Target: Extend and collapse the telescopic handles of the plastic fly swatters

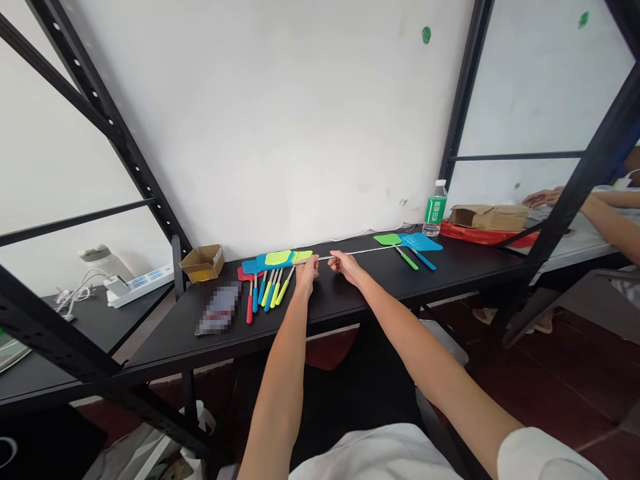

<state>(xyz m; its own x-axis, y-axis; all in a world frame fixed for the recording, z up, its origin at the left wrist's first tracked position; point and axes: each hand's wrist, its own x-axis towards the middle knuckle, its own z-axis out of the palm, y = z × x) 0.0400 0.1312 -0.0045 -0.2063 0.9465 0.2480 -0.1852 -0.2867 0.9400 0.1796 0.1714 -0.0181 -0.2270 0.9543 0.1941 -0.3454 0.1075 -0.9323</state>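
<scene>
A thin metal rod (pixel 370 251) stretches nearly level above the black table. My left hand (pixel 307 270) is closed around its left part, beside a pile of fly swatters. My right hand (pixel 345 265) pinches the same rod a short way to the right. Past that hand the rod runs toward a green fly swatter (pixel 387 239) and a blue fly swatter (pixel 423 241); whether it joins either is unclear. In the left pile, yellow-green swatter heads (pixel 278 257) lie over blue ones, with several handles pointing toward me. A red fly swatter (pixel 249 310) lies at the pile's left edge.
On the black table (pixel 330 303) are a pixelated flat item (pixel 219 308), a small open cardboard box (pixel 203 263) and a water bottle (pixel 434 210). A brown carton (pixel 489 217) rests on red plastic. Black metal posts (pixel 467 87) flank me. Another person's arms (pixel 613 223) show at right.
</scene>
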